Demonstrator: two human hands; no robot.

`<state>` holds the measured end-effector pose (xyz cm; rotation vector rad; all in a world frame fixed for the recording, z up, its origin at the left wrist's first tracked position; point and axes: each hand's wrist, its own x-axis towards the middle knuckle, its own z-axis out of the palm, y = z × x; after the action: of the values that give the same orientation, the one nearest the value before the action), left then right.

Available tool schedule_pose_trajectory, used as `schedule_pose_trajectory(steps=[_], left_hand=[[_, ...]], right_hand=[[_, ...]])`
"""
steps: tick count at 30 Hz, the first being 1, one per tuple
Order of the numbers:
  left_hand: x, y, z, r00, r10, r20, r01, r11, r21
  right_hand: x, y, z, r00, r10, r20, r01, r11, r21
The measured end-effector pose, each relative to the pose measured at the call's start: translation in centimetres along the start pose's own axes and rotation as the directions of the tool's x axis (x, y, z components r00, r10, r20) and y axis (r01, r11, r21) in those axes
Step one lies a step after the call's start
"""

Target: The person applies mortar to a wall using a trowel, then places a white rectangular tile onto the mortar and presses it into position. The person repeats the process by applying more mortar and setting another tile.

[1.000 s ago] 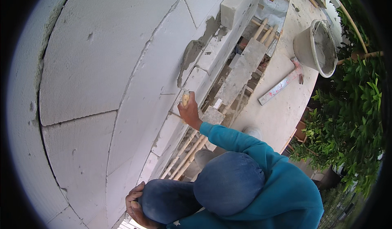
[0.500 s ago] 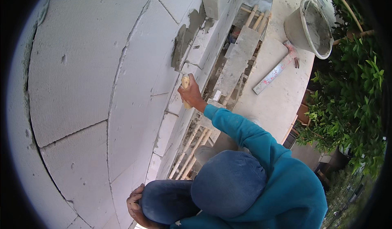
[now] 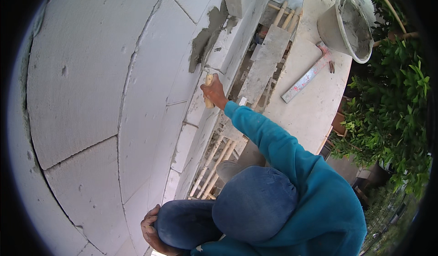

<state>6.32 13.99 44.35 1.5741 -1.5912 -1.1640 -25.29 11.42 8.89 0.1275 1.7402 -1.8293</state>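
My right hand [image 3: 213, 92] is closed round the pale wooden handle of a trowel [image 3: 209, 104], held at the narrow ledge of white blocks [image 3: 195, 105] along the wall's foot. The trowel's blade is hard to make out. Just beyond it, wet grey mortar [image 3: 200, 46] is smeared on the white block wall [image 3: 155, 69], close to a block [image 3: 237, 0] standing on the ledge. At lower left my left hand [image 3: 154, 233] rests over my bent knee in blue trousers [image 3: 185, 222], its fingers bent and slightly apart, with no tool in it.
Right of the ledge, bamboo poles [image 3: 214, 167] and a grey plank [image 3: 267, 67] span a gap. A pale board [image 3: 296, 114] carries a hammer [image 3: 310, 73] and a tilted bucket [image 3: 335, 28] with mortar inside. Leafy bushes [image 3: 388, 114] grow along the right.
My right hand has moved slightly farther away along the ledge with the trowel in it. My left hand stays on the knee. The view has shifted a little.
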Motion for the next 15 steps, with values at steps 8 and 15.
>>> schedule_pose_trajectory(steps=[8,15], left_hand=[[3.2,-3.0,-4.4,0.951,-0.277,0.14,0.28,0.96,-0.002],[1.0,-1.8,-2.9,0.802,0.438,0.406,-0.556,0.794,0.243]], right_hand=[[3.5,0.8,-4.7,0.998,0.062,-0.034,-0.055,0.983,0.178],[8.8,-4.1,-5.9,0.998,0.032,0.062,-0.046,0.972,0.231]])
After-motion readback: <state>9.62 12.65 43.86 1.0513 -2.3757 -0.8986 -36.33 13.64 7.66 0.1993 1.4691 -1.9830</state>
